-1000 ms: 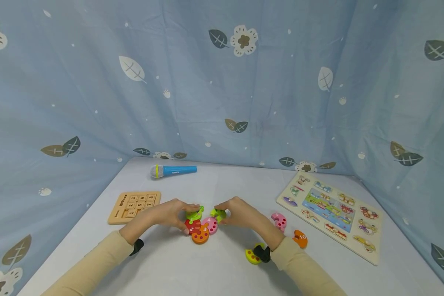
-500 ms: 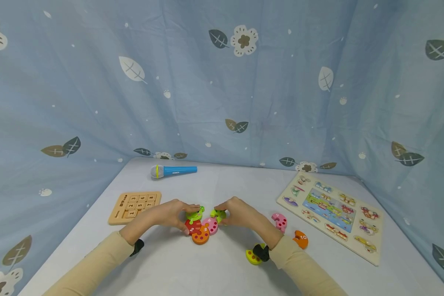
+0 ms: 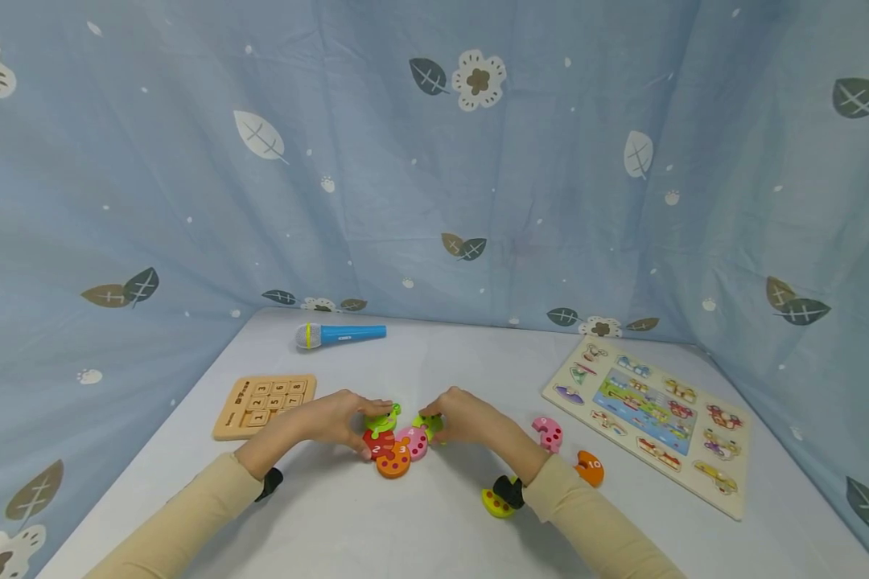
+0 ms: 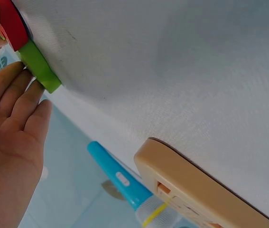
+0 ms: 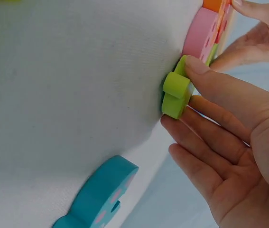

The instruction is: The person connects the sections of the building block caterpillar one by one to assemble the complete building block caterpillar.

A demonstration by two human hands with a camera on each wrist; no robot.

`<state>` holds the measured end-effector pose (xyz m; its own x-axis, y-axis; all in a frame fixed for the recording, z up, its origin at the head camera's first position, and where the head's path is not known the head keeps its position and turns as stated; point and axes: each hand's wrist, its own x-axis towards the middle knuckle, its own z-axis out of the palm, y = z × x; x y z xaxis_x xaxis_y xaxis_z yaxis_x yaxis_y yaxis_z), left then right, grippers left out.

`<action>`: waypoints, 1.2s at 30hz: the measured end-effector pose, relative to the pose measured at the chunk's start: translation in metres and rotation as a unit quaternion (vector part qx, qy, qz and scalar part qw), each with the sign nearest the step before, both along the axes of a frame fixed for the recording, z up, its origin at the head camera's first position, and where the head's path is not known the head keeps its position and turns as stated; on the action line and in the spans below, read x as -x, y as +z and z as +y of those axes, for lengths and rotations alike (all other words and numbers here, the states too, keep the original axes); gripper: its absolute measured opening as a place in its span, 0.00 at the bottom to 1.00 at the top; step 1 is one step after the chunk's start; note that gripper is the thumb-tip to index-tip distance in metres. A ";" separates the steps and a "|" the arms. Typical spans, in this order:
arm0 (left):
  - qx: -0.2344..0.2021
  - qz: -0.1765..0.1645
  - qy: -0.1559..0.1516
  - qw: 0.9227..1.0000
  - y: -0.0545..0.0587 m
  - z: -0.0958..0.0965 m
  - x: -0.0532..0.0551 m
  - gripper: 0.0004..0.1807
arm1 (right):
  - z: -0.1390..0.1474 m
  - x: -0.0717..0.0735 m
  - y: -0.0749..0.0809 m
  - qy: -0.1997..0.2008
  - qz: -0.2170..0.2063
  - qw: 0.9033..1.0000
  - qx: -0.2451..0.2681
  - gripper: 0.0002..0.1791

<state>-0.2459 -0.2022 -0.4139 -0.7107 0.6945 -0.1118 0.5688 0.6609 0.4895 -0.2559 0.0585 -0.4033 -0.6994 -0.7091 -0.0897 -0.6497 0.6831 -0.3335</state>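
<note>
A row of wooden caterpillar puzzle pieces lies on the table: a green head piece, a red 2 piece, an orange 3 piece and a pink 4 piece. My left hand holds the row's left end, thumb by the red piece and fingertips along the green head. At the other end, my right hand pinches a lime-green piece between thumb and fingers. That piece sits right against the pink one; its number is hidden.
A teal piece lies near the right wrist. Pink, orange 10 and yellow pieces lie to the right, beside a picture puzzle board. At left are a number slide puzzle and toy microphone.
My right hand has turned slightly and nudged the lime-green piece a little beside the pink one. My left hand stays in place on the row.
</note>
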 end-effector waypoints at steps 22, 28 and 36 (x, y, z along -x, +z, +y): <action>-0.007 0.019 -0.024 1.000 0.002 -0.001 -0.001 0.44 | 0.010 -0.007 0.003 0.011 -0.003 0.999 0.033 0.28; -0.012 0.014 -0.019 1.000 -0.001 0.000 -0.001 0.44 | 0.022 -0.013 0.007 0.002 -0.017 0.998 0.064 0.26; -0.007 0.018 -0.010 1.000 0.000 0.003 -0.003 0.43 | 0.035 -0.022 0.006 -0.005 -0.013 0.996 0.085 0.26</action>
<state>-0.2429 -0.1994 -0.4136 -0.6998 0.7102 -0.0765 0.5991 0.6419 0.4785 -0.2342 0.0939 -0.3968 -0.7061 -0.7080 0.0117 -0.6319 0.6227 -0.4614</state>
